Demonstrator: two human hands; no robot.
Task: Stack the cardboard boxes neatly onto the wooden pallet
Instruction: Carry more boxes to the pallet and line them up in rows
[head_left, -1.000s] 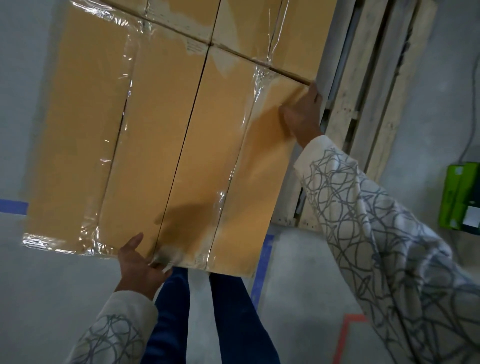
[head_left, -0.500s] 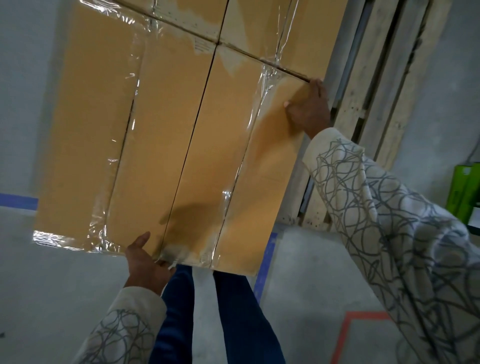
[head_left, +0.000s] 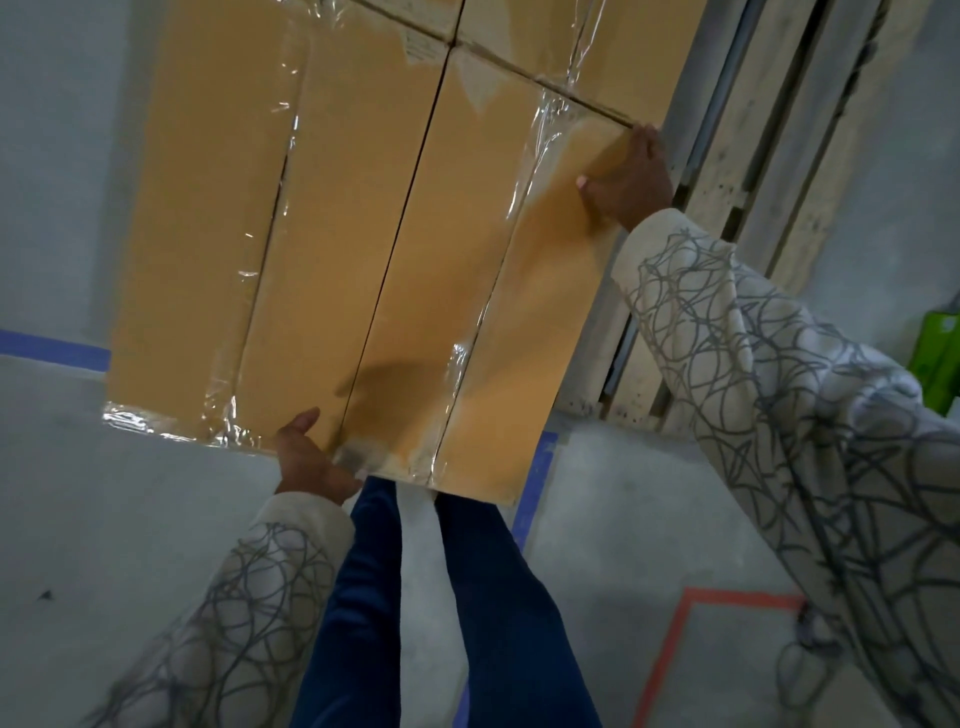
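The broad cardboard box (head_left: 363, 234) fills the view, its far end against a second box (head_left: 623, 41), with the wooden pallet (head_left: 769, 156) just beside it on the right. The right hand (head_left: 628, 182) curls its fingers round the far right corner. The left hand (head_left: 311, 457) pinches the near edge, thumb on top. The box looks stiff, bulky and fairly light. Its glossy tape (head_left: 519, 218) is probably slippery, so bare corners would give the better hold.

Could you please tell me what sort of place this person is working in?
Most likely a warehouse or loading area: a bare concrete floor marked with blue tape and orange tape lines, a wooden pallet, and taped cardboard boxes being handled.
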